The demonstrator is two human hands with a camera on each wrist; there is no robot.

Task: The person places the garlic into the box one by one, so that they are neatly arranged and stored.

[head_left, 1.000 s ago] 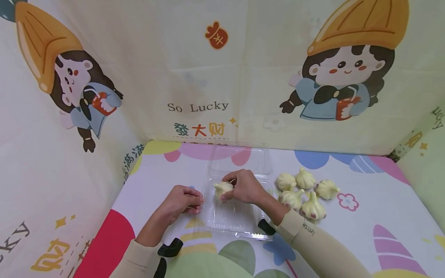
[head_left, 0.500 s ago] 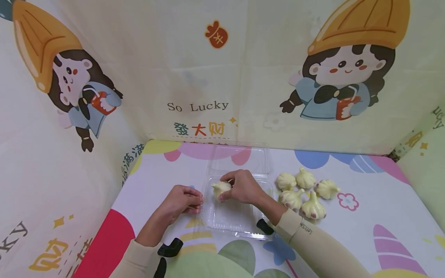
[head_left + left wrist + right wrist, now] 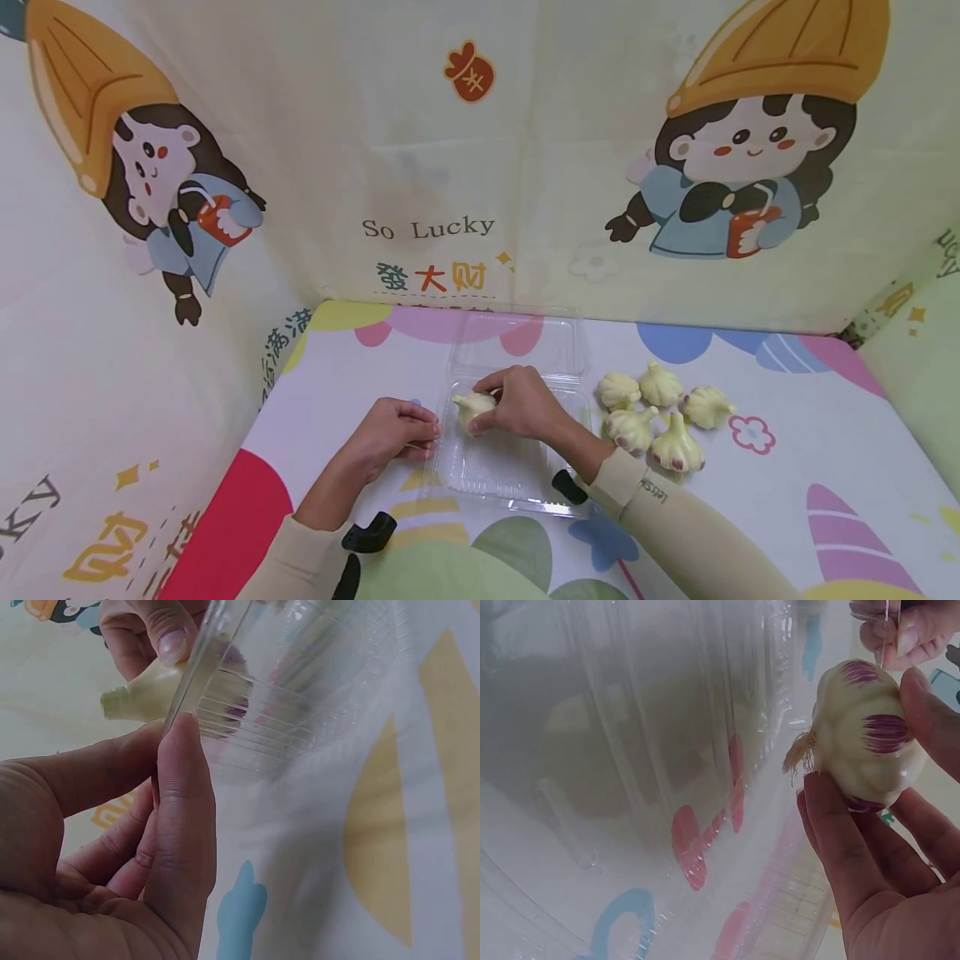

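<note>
My right hand (image 3: 522, 403) holds a garlic bulb (image 3: 472, 410) between thumb and fingers, over the left part of a clear plastic clamshell box (image 3: 498, 475). In the right wrist view the garlic bulb (image 3: 870, 739) shows purple streaks and a tuft of dry roots. My left hand (image 3: 395, 431) pinches the box's left rim, thumb against fingers; the left wrist view shows the rim (image 3: 184, 690) caught between the fingertips. The box's lid (image 3: 517, 346) lies folded back, away from me.
Several more garlic bulbs (image 3: 632, 428) sit in a cluster on the patterned tablecloth (image 3: 757, 517), right of the box. Behind the table rises a cream printed cloth (image 3: 562, 192). Black pieces of the wrist gear (image 3: 367, 533) show near both sleeves.
My right hand has shifted slightly left with the garlic bulb, toward the box's left rim. The left hand keeps its pinch in place.
</note>
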